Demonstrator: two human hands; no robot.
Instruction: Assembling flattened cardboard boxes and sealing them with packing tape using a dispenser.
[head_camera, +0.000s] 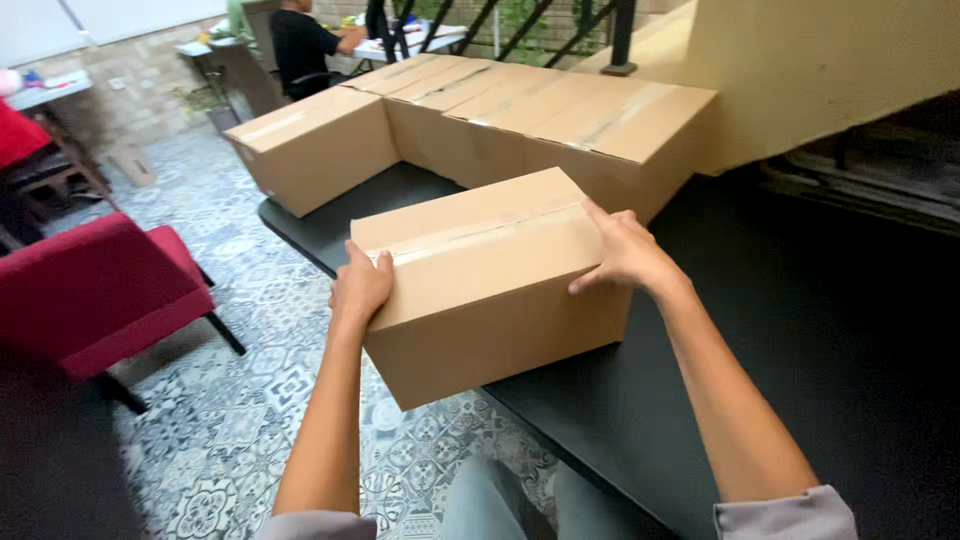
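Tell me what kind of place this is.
Probably a small packing workspace in a home or shop: taped cardboard boxes line a black table, both hands grip another box, with patterned tile floor.

We see a matt brown cardboard box (490, 285), its seam sealed with glossy clear tape (480, 232). Other boxes (540, 115) behind look like the same matt cardboard, taped too. The surface (820, 330) looks smooth, black, faintly sheened. Red chair (95, 290) reads as cloth. Floor (250, 400) is patterned tile, slightly glossy.
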